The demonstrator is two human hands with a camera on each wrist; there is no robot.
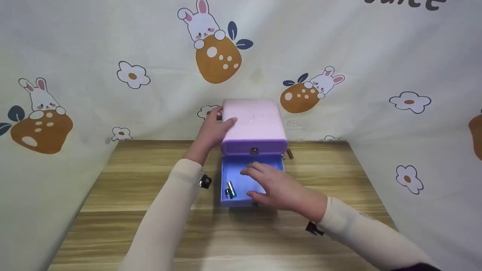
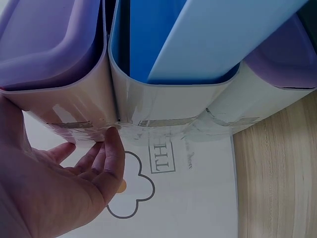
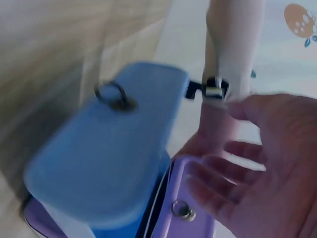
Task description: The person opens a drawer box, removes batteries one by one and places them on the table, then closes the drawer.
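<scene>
A small drawer cabinet [image 1: 253, 120] has a pink top and a purple upper drawer with a ring pull. Below that, a blue drawer [image 1: 238, 170] is pulled out toward me. Two short shiny cylinders [image 1: 231, 189], like batteries, lie in its front left corner. My left hand [image 1: 215, 130] holds the cabinet's left side, thumb over the top edge and bent fingers [image 2: 113, 153] against the side wall. Above the blue drawer hovers my right hand [image 1: 280, 186], fingers spread and nothing between them. In the right wrist view it is beside the blue drawer front [image 3: 114, 148].
The cabinet stands on a wood-grain table [image 1: 150, 188], near a pale printed cloth [image 1: 162, 45] behind. A brown cylinder [image 1: 290, 153] lies right of the cabinet. Another purple drawer [image 2: 287, 54] sits beneath the blue one. Each sleeve carries a small black wrist camera [image 1: 205, 181].
</scene>
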